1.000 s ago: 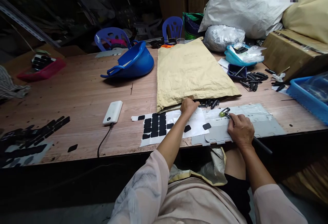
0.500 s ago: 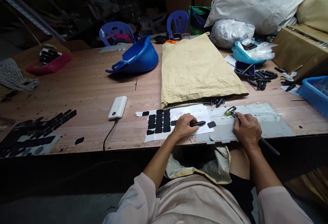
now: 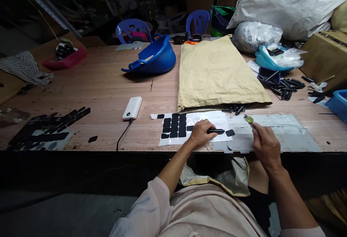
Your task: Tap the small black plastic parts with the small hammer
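My left hand [image 3: 201,133] rests closed on a white sheet [image 3: 223,117], its fingers round a slim black cylinder [image 3: 217,131] shaped like a pen body, which lies flat and points right. Just beyond the cylinder's tip sits a loose black rounded patch [image 3: 230,133]. Rows of similar black patches [image 3: 175,125] are stuck on the sheet left of the hand. My right hand [image 3: 267,145] is closed on a small hammer [image 3: 249,120], whose yellow-green face turns up toward me over a grey plastic board [image 3: 292,136]. The hammer's handle is mostly hidden by the hand.
A large tan paper sack [image 3: 221,74] lies behind the sheet. A white power bank [image 3: 132,107] with a cable and a tilted blue basin [image 3: 157,56] are to the left. Black cylinders [image 3: 288,87] are heaped at right by a teal basin [image 3: 279,60]. The table's front edge is close.
The view has shifted slightly. In my right hand the hammer has rotated, so its face now points up and its handle no longer shows behind the hand. The left hand keeps its hold.
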Tool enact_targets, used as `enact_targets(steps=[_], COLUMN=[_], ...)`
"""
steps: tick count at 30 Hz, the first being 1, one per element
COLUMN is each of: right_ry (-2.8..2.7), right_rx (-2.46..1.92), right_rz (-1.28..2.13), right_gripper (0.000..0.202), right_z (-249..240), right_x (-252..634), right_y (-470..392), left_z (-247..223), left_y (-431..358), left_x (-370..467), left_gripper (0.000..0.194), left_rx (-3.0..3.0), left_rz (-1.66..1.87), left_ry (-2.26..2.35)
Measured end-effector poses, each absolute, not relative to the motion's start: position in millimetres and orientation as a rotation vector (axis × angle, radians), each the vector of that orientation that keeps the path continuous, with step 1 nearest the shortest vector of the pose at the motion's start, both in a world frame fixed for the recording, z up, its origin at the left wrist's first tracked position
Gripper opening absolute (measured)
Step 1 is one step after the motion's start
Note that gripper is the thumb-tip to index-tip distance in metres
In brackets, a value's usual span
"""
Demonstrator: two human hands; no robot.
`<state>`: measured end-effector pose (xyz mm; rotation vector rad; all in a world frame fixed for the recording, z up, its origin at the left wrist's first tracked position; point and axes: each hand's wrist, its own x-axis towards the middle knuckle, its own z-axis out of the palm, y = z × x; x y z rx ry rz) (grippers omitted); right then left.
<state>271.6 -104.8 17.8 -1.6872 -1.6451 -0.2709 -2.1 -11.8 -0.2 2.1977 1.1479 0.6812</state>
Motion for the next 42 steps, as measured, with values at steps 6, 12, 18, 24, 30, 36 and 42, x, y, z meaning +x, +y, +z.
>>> enact_targets(steps=[6, 12, 18, 24, 30, 36, 42], right_ry=[-1.814, -1.775, -1.872, -1.752, -1.796, -1.694, -1.802], right_rx=[-1.433, -1.463, -1.501, -1.429, -1.551, -1.613, -1.929], right_rz=[0.174, 0.125, 0.141, 0.066, 0.119, 0.008, -0.3], right_gripper=[0.036, 0.041, 0.049, 0.047, 0.042, 0.04, 0.034], right_z=[29.5, 28.6, 20.8, 22.9, 20.9, 26.5, 13.6], right_x=[204.8, 189.9, 191.0, 194.6, 197.9, 226.4, 289.9], right_y=[-121.6, -121.8, -128.1, -129.2, -130.7, -118.6, -95.1], left_z=[-2.4, -0.7, -1.5, -0.4, 1.9, 0.9, 2.2], left_y=[-11.1, -10.4, -10.3, -10.3, -12.1, -11.6, -10.2], left_x=[-3.0, -2.2, -1.2, -1.4, -1.0, -1.5, -2.6], left_gripper=[0.014, 0.013, 0.007, 0.013, 0.012, 0.009, 0.014], left_rx=[2.121, 2.1, 2.096, 2.096, 2.084, 2.116, 2.116], left_rz=[0.747, 0.734, 0.771, 0.751, 0.744, 0.716, 0.686], left_ry=[1.096, 1.109, 1.086, 1.098, 1.133, 1.135, 1.129])
